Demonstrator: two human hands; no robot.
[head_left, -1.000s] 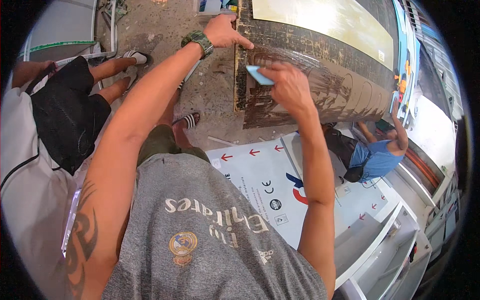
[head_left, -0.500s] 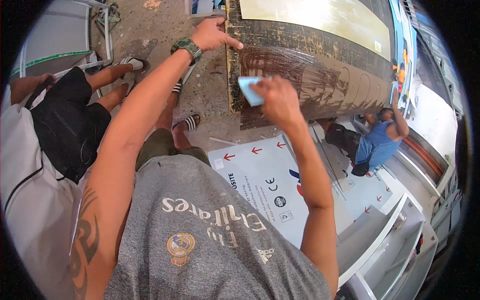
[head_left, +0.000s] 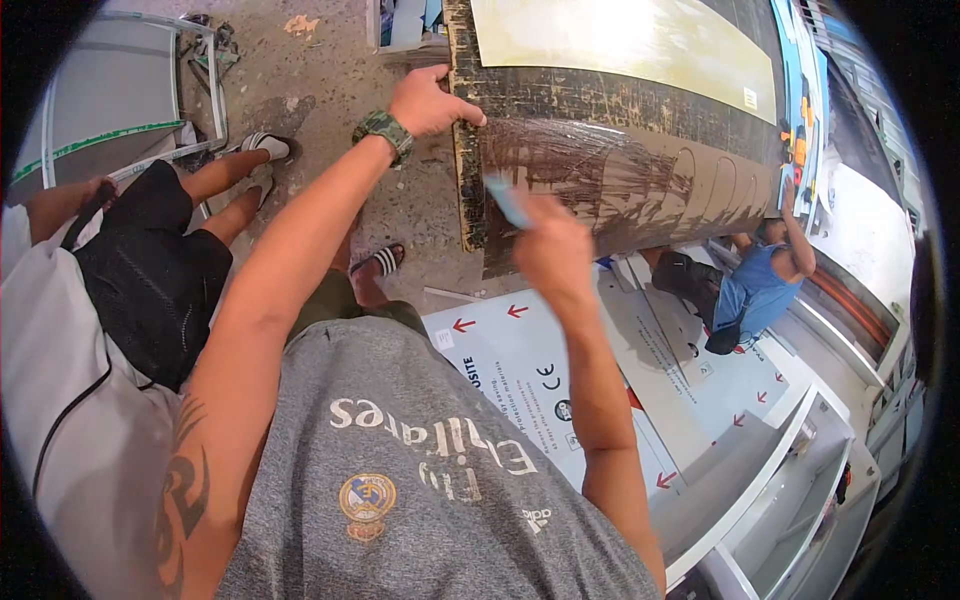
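My right hand (head_left: 552,245) is closed around a thin, flat light blue spreader (head_left: 508,200), its edge at the left part of a brown sheet (head_left: 640,170). Glossy wet streaks and curved swipe marks of a brown coating cover the sheet, which overhangs the near side of a worn dark worktable (head_left: 620,92). My left hand (head_left: 435,103) rests at the table's left edge, thumb and forefinger stretched apart. The thumb tip touches near the sheet's upper left corner; the other fingers are partly hidden.
A pale yellowish sheet (head_left: 630,45) lies farther back on the table. Printed panels (head_left: 510,345) lie below. A person in a blue top (head_left: 755,290) crouches at right; another in black shorts (head_left: 150,260) is at left. White frames (head_left: 780,500) stand lower right.
My right hand has moved slightly down and the spreader has turned to a steeper, more edge-on angle. My left hand stays at the table edge. The view has shifted a little.
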